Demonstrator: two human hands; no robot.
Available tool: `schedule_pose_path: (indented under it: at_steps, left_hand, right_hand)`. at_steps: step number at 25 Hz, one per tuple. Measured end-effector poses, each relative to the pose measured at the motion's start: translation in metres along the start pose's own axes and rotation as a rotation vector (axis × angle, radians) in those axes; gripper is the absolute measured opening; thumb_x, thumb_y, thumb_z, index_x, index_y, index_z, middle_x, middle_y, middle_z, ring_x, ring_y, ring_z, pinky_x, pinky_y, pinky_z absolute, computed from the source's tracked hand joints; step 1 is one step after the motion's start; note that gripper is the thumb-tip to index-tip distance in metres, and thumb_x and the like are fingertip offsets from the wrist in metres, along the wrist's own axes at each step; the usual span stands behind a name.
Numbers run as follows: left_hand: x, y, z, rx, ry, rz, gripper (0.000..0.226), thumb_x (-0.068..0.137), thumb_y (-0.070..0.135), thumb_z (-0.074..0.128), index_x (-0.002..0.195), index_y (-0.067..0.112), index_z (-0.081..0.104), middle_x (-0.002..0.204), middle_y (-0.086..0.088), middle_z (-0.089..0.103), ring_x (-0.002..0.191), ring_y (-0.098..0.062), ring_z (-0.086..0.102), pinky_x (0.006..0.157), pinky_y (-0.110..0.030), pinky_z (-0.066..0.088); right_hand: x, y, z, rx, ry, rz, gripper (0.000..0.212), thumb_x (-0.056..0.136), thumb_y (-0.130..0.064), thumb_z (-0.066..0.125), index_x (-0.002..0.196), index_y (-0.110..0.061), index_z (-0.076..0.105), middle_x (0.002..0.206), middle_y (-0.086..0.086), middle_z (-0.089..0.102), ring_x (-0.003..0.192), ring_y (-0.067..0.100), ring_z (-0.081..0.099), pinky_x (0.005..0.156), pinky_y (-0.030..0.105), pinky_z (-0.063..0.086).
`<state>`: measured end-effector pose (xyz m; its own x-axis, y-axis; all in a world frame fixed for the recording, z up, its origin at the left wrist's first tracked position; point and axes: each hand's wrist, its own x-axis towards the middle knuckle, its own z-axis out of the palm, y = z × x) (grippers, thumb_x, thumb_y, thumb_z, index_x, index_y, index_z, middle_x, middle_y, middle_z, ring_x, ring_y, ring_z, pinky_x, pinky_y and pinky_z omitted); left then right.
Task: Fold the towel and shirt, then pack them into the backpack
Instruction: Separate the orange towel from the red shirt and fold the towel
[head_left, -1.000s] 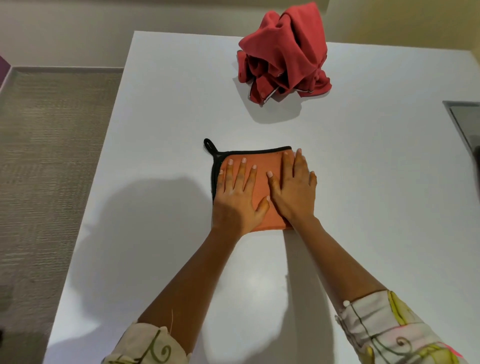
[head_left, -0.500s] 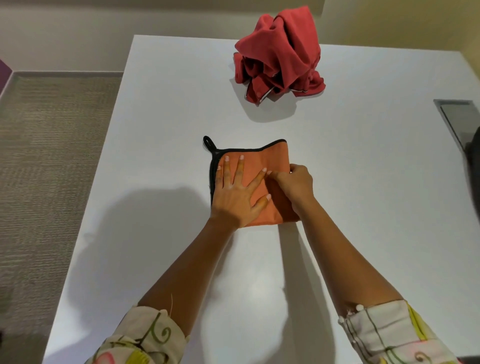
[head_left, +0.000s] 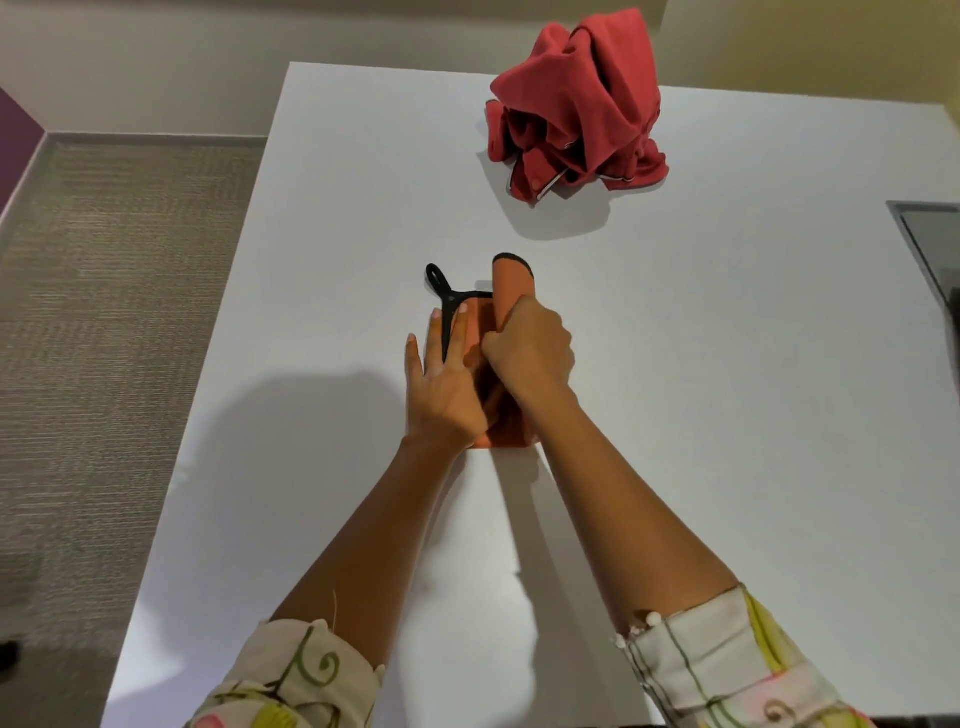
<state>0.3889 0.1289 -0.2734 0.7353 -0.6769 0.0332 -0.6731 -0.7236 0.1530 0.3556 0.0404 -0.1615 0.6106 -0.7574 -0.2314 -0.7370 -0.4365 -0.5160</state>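
An orange towel (head_left: 511, 291) with black trim and a black hanging loop lies folded small in the middle of the white table (head_left: 727, 415). My right hand (head_left: 530, 353) grips its right half and lifts it up and over toward the left. My left hand (head_left: 441, 384) lies flat with straight fingers, pressing the towel's left edge down on the table. A crumpled red shirt (head_left: 576, 98) sits in a heap at the far end of the table. No backpack is in view.
A dark flat object (head_left: 935, 244) lies at the table's right edge, partly cut off. The table's left edge drops to a grey-green carpet (head_left: 104, 364). A pale wall runs behind the table.
My right hand went from lying flat on the towel to gripping its right side and raising it leftward. My left hand slid a little left and stays flat.
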Motion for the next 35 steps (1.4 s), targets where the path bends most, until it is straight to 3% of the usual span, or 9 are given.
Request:
schedule_pose_path:
  at_steps: [4, 8, 11, 16, 20, 25, 29, 33, 35]
  left_hand:
    - [0.001, -0.006, 0.002, -0.097, -0.059, -0.037, 0.092, 0.088, 0.069, 0.036, 0.15, 0.025, -0.016, 0.163, -0.001, -0.008, 0.149, -0.022, -0.012, 0.12, -0.045, -0.008]
    - [-0.012, -0.013, 0.002, -0.726, 0.128, -0.12, 0.074, 0.095, 0.058, 0.023, 0.151, 0.008, 0.021, 0.158, -0.007, 0.026, 0.148, -0.017, 0.015, 0.122, -0.046, 0.005]
    - [-0.019, -0.014, -0.001, -0.815, 0.11, -0.117, 0.074, 0.097, 0.062, 0.011, 0.15, 0.012, 0.022, 0.157, -0.007, 0.029, 0.148, -0.016, 0.018, 0.123, -0.042, 0.006]
    - [-0.022, -0.003, -0.027, -1.022, 0.09, -0.319, 0.045, 0.101, 0.01, 0.038, 0.146, 0.005, 0.036, 0.144, 0.017, 0.035, 0.137, -0.004, 0.025, 0.121, -0.04, 0.019]
    - [-0.023, -0.015, -0.023, -1.165, 0.257, -0.355, 0.037, 0.103, 0.016, 0.034, 0.134, 0.019, 0.055, 0.126, 0.007, 0.063, 0.117, -0.007, 0.058, 0.101, -0.035, 0.049]
    - [-0.019, -0.027, -0.03, -1.184, 0.164, -0.327, 0.038, 0.095, 0.042, 0.046, 0.129, 0.028, 0.055, 0.125, 0.013, 0.062, 0.116, -0.008, 0.059, 0.099, -0.033, 0.05]
    - [-0.021, -0.04, -0.024, -0.998, 0.037, -0.156, 0.055, 0.094, 0.034, 0.05, 0.147, 0.027, 0.037, 0.142, 0.01, 0.05, 0.128, -0.012, 0.05, 0.106, -0.031, 0.044]
    - [-0.008, -0.051, -0.036, -0.761, -0.14, -0.055, 0.057, 0.1, 0.028, 0.049, 0.152, 0.029, 0.026, 0.145, -0.003, 0.049, 0.125, -0.03, 0.051, 0.107, -0.044, 0.041]
    - [0.005, -0.051, -0.051, -0.592, -0.252, 0.001, 0.057, 0.101, 0.025, 0.047, 0.152, 0.032, 0.024, 0.148, -0.006, 0.045, 0.13, -0.032, 0.048, 0.111, -0.043, 0.035]
  right_hand:
    - [-0.006, -0.012, 0.023, 0.153, -0.05, 0.019, 0.045, 0.095, -0.031, 0.055, 0.131, -0.009, 0.044, 0.097, 0.003, 0.056, 0.074, 0.013, 0.055, 0.066, 0.027, 0.042]
    - [-0.008, -0.013, 0.032, 0.153, -0.087, -0.013, 0.047, 0.095, -0.025, 0.052, 0.137, -0.007, 0.038, 0.109, 0.007, 0.059, 0.07, 0.011, 0.047, 0.061, 0.022, 0.038]
    - [-0.013, -0.017, 0.035, 0.159, -0.072, -0.033, 0.046, 0.098, -0.028, 0.049, 0.139, -0.009, 0.038, 0.109, 0.006, 0.057, 0.076, 0.013, 0.049, 0.072, 0.028, 0.04]
    - [-0.014, -0.023, 0.043, 0.254, -0.147, -0.033, 0.04, 0.099, -0.027, 0.046, 0.135, -0.009, 0.042, 0.1, 0.002, 0.057, 0.08, 0.012, 0.056, 0.072, 0.026, 0.045]
    - [-0.012, -0.015, 0.044, 0.463, -0.232, 0.021, 0.023, 0.096, -0.019, 0.043, 0.116, -0.008, 0.05, 0.08, -0.001, 0.055, 0.065, 0.01, 0.051, 0.056, 0.022, 0.039]
    - [-0.012, -0.011, 0.036, 0.56, -0.295, 0.085, 0.027, 0.09, -0.015, 0.043, 0.115, -0.011, 0.054, 0.083, 0.001, 0.058, 0.07, 0.015, 0.056, 0.057, 0.025, 0.041]
    - [-0.002, -0.009, 0.021, 0.222, -0.124, -0.058, 0.02, 0.086, -0.011, 0.05, 0.105, -0.009, 0.057, 0.084, 0.003, 0.057, 0.078, 0.023, 0.056, 0.058, 0.024, 0.039]
    - [0.023, 0.021, 0.021, -0.273, 0.061, -0.639, 0.041, 0.09, -0.018, 0.052, 0.132, -0.017, 0.055, 0.133, 0.008, 0.054, 0.123, 0.03, 0.046, 0.09, 0.042, 0.04]
    - [0.031, 0.041, 0.024, -0.454, 0.03, -0.707, 0.043, 0.094, -0.027, 0.051, 0.136, -0.02, 0.051, 0.144, 0.007, 0.046, 0.133, 0.031, 0.039, 0.096, 0.049, 0.035]
